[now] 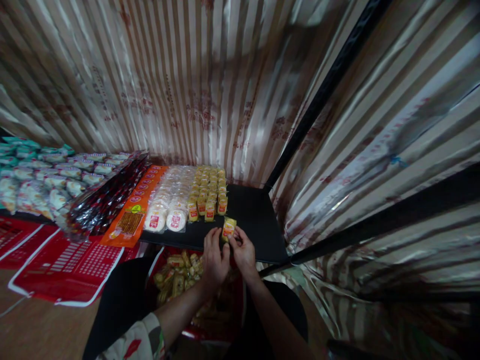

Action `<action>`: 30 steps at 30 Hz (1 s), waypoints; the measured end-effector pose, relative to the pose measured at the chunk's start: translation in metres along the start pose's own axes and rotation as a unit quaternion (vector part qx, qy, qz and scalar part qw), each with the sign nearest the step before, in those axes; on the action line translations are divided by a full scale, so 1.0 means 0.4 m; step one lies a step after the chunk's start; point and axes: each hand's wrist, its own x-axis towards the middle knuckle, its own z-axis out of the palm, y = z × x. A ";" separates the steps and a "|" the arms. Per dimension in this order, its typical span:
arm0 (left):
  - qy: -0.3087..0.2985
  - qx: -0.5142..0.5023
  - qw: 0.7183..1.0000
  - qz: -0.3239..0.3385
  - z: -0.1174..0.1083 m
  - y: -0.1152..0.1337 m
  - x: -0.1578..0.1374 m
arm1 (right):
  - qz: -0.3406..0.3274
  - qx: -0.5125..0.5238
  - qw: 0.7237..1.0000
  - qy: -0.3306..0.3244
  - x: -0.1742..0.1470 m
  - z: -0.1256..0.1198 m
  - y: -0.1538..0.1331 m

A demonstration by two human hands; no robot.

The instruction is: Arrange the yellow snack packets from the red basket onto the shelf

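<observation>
A small yellow snack packet [229, 228] with a red-orange label stands tilted at the front of the black shelf. My right hand [243, 254] pinches its right side between thumb and fingers. My left hand [215, 259] is close against the packet's left side, fingers stretched out and thumb apart near its lower edge; whether it touches is unclear. Just behind and to the left, several rows of matching yellow packets [210, 210] stand on the shelf. Below my left forearm, a red basket [150, 270] holds a loose heap of yellow packets [178, 280].
Round white wrapped snacks [175, 220], an orange snack bag [129, 220] and dark red packets [108, 205] line the black shelf [258, 220] leftward. White-and-purple packets [56, 175] lie farther left. Red baskets [67, 265] are below. A black post [318, 100] rises at right before striped sheeting [210, 75].
</observation>
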 end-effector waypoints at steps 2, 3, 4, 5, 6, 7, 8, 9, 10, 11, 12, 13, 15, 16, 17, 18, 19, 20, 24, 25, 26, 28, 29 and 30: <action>-0.015 0.005 1.000 -0.013 0.017 -0.003 0.019 | -0.008 -0.027 1.000 0.005 0.034 0.004 0.004; -0.028 0.005 0.999 -0.022 0.026 -0.005 0.028 | -0.011 -0.038 0.999 0.007 0.049 0.008 0.005; -0.041 0.005 0.999 -0.032 0.033 -0.008 0.037 | -0.012 -0.049 0.999 0.010 0.064 0.012 0.007; -0.053 0.007 0.998 -0.043 0.039 -0.010 0.045 | -0.013 -0.061 0.998 0.013 0.077 0.016 0.009; -0.061 0.009 0.997 -0.051 0.045 -0.012 0.053 | -0.014 -0.074 0.997 0.014 0.089 0.021 0.010; -0.066 0.011 0.996 -0.055 0.049 -0.015 0.061 | -0.016 -0.087 0.996 0.014 0.100 0.026 0.011; -0.069 0.011 0.996 -0.056 0.053 -0.017 0.068 | -0.019 -0.099 0.995 0.012 0.110 0.031 0.012; -0.070 0.010 0.996 -0.055 0.055 -0.020 0.075 | -0.023 -0.109 0.994 0.011 0.119 0.036 0.012; -0.069 0.008 0.996 -0.054 0.058 -0.024 0.081 | -0.027 -0.118 0.993 0.010 0.127 0.041 0.011; -0.070 0.006 0.996 -0.054 0.060 -0.027 0.086 | -0.031 -0.125 0.992 0.011 0.134 0.045 0.010; -0.073 0.005 0.996 -0.053 0.062 -0.032 0.091 | -0.034 -0.131 0.991 0.012 0.140 0.049 0.009; -0.076 0.006 0.996 -0.053 0.065 -0.036 0.095 | -0.035 -0.136 0.990 0.013 0.145 0.052 0.008; -0.079 0.009 0.995 -0.053 0.069 -0.045 0.102 | -0.036 -0.146 0.989 0.013 0.154 0.058 0.008; -0.078 0.009 0.996 -0.051 0.071 -0.049 0.104 | -0.036 -0.150 0.988 0.012 0.158 0.060 0.008; -0.075 0.008 0.996 -0.049 0.073 -0.052 0.107 | -0.037 -0.154 0.987 0.009 0.161 0.063 0.009; -0.073 0.006 0.996 -0.047 0.074 -0.054 0.109 | -0.039 -0.156 0.987 0.006 0.165 0.065 0.010; -0.073 0.005 0.996 -0.045 0.074 -0.056 0.111 | -0.041 -0.157 0.987 0.004 0.167 0.067 0.011; -0.076 0.003 0.996 -0.044 0.074 -0.056 0.113 | -0.042 -0.157 0.987 0.001 0.170 0.069 0.011; -0.085 -0.002 0.996 -0.040 0.075 -0.059 0.119 | -0.045 -0.175 0.983 -0.003 0.178 0.075 0.007; -0.083 -0.005 0.996 -0.039 0.076 -0.061 0.120 | -0.046 -0.184 0.982 -0.004 0.179 0.076 0.005; -0.080 -0.007 0.996 -0.038 0.078 -0.065 0.119 | -0.046 -0.193 0.980 -0.004 0.179 0.078 0.004; -0.069 -0.014 0.997 -0.034 0.081 -0.075 0.118 | -0.050 -0.201 0.978 -0.004 0.178 0.081 0.003; -0.063 -0.019 0.997 -0.029 0.082 -0.081 0.118 | -0.055 -0.200 0.978 -0.004 0.178 0.083 0.004; -0.058 -0.024 0.998 -0.023 0.083 -0.087 0.117 | -0.064 -0.196 0.979 -0.005 0.177 0.085 0.005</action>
